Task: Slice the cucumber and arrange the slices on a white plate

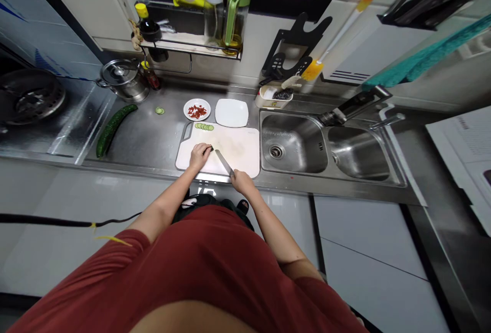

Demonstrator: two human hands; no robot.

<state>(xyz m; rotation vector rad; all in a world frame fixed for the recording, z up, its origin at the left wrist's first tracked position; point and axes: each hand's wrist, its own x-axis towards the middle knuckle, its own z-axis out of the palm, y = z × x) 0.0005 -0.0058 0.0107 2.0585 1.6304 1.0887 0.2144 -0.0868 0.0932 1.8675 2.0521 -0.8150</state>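
Observation:
My right hand (242,181) grips the handle of a kitchen knife (223,162), its blade slanting up and left over a white cutting board (241,154). On the board's left part, my left hand (200,156) is closed on a small dark green piece of cucumber (211,148), mostly covered by the fingers. The knife tip is just right of that piece. A row of thin cucumber slices (204,127) lies along the board's upper edge. Behind the board stand a white plate with chopped red pieces (197,110) and a bare square white plate (231,112).
A whole cucumber (115,131) rests on the steel counter at left, with a few slices (159,111) nearby. A lidded pot (125,80) stands behind it. The double sink (293,143) adjoins the board's right side. Bottles fill a wall rack (192,46) above.

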